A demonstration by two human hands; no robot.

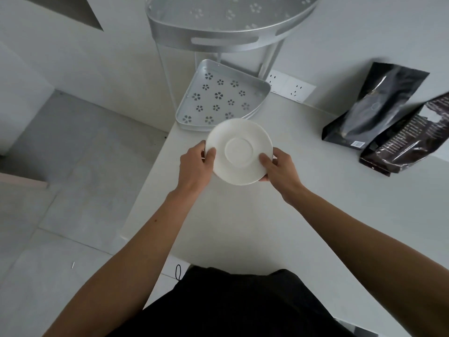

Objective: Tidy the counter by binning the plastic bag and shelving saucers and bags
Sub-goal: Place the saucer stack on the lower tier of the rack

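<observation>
A white saucer (239, 152) is held level above the white counter (267, 227), just in front of the corner rack. My left hand (196, 164) grips its left rim and my right hand (277, 172) grips its right rim, thumbs on top. The silver corner rack's lower shelf (223, 98), perforated with flower holes, holds nothing; its upper shelf (230, 23) looms at the top. Two dark foil bags lean at the right: a black bag (374, 105) and a brown printed bag (408, 139) in front of it. Whether more saucers lie under the top one is hidden.
A white wall socket strip (290, 87) sits behind the rack on the wall. The counter's left edge (148, 190) drops to a grey tiled floor (60, 190). My dark clothing fills the bottom of the view.
</observation>
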